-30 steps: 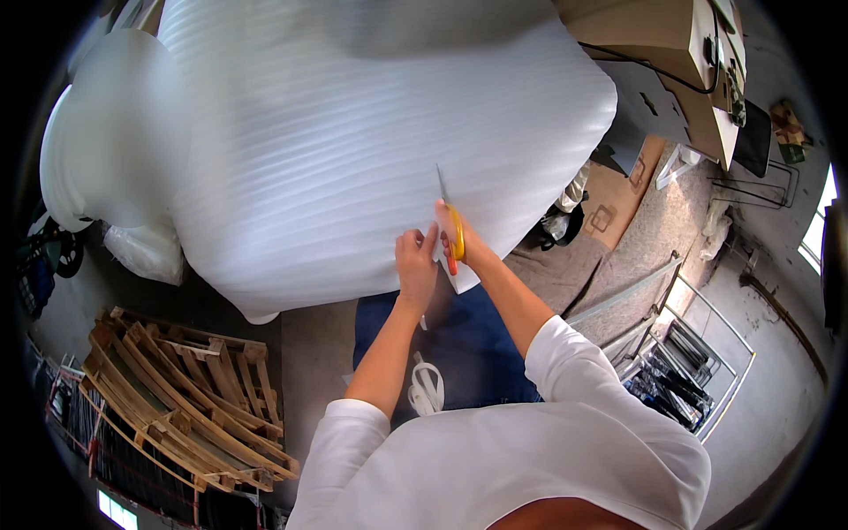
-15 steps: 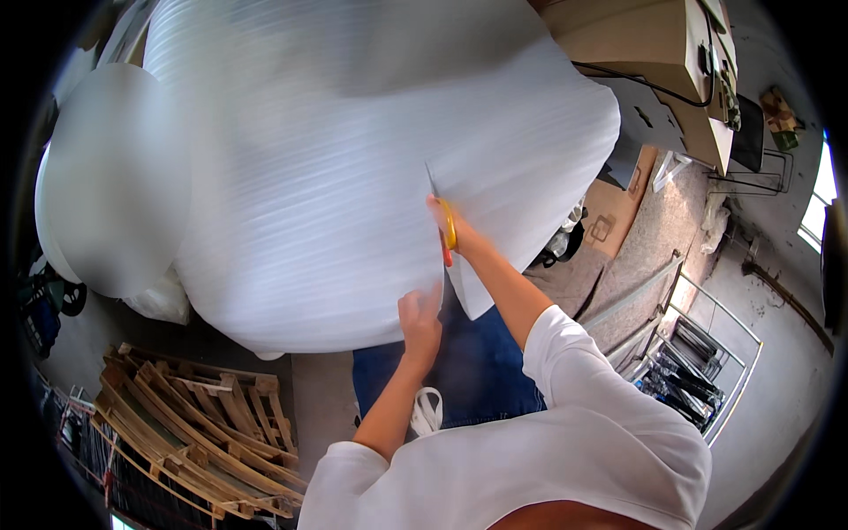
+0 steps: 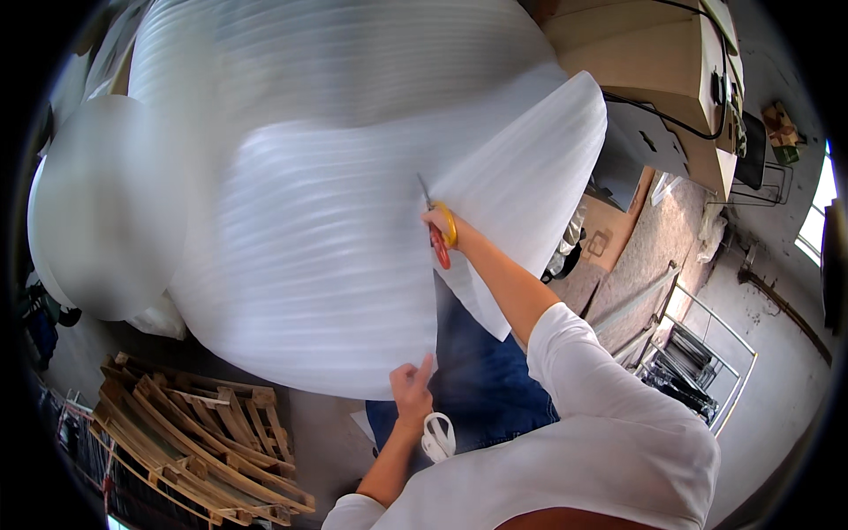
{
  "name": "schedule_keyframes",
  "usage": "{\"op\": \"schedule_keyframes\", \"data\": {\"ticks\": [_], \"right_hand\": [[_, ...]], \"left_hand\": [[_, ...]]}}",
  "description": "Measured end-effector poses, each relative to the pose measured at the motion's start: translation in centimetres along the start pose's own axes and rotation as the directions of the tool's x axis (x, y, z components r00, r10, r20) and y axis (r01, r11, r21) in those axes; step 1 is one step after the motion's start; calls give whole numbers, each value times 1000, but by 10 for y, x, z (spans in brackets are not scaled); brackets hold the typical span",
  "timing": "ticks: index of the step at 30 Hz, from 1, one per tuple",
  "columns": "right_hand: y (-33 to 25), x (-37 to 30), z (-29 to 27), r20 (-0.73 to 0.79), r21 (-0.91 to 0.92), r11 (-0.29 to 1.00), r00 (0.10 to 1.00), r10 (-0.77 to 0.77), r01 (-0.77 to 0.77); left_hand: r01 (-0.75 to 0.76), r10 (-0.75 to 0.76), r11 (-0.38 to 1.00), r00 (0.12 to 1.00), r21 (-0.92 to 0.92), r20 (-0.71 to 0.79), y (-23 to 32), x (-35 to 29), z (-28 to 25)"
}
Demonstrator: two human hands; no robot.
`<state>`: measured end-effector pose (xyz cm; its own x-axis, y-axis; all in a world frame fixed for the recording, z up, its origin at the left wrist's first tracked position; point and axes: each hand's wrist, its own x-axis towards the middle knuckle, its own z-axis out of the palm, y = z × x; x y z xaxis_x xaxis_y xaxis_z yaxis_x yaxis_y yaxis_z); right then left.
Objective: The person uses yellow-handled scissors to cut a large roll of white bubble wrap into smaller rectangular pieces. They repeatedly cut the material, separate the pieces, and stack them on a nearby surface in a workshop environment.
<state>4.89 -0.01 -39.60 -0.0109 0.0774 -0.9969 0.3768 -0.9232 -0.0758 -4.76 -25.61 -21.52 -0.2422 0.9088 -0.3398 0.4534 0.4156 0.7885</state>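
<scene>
A large white ribbed foam sheet [image 3: 318, 256] spreads in front of me, with a slit running inward from its near edge. My right hand [image 3: 449, 226] grips scissors [image 3: 440, 247] with red and yellow handles, at the inner end of the slit. Their blades point away from me over the sheet. To the right of the slit, a loose flap of foam hangs and curls. My left hand [image 3: 412, 393] is closed at the sheet's near edge, left of the slit, with the foam's corner at its fingers. Dark blue trousers [image 3: 477, 371] show through the gap.
A thick white roll end [image 3: 106, 212] stands at the left. Wooden pallets [image 3: 194, 442] are stacked at the lower left. Cardboard boxes [image 3: 636, 44] with a black cable stand at the far right. A metal rail frame [image 3: 738, 380] is nearer on the right.
My left hand has drawn back toward me with the sheet's near edge. The slit gapes wider and the right flap has lifted and folded. The scissors have shifted slightly.
</scene>
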Motion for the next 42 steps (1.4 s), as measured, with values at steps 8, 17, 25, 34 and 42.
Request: {"op": "schedule_keyframes", "data": {"ticks": [8, 17, 25, 34, 42], "right_hand": [[-1, -28, 4, 17, 213, 965, 987, -163, 155], [-35, -26, -16, 73, 92, 987, 987, -141, 134], [-45, -29, -11, 30, 81, 993, 995, -91, 89], [-43, -21, -10, -13, -11, 999, 999, -42, 42], [-58, -10, -14, -62, -62, 994, 993, -98, 95]], "left_hand": [[50, -47, 946, 999, 320, -17, 13, 102, 26], [93, -138, 921, 986, 378, 94, -42, 283, 77], [-133, 157, 933, 987, 335, -45, -30, 272, 71], [-92, 137, 919, 986, 383, -90, -28, 259, 77], [-134, 217, 896, 964, 423, -154, -17, 245, 77]]}}
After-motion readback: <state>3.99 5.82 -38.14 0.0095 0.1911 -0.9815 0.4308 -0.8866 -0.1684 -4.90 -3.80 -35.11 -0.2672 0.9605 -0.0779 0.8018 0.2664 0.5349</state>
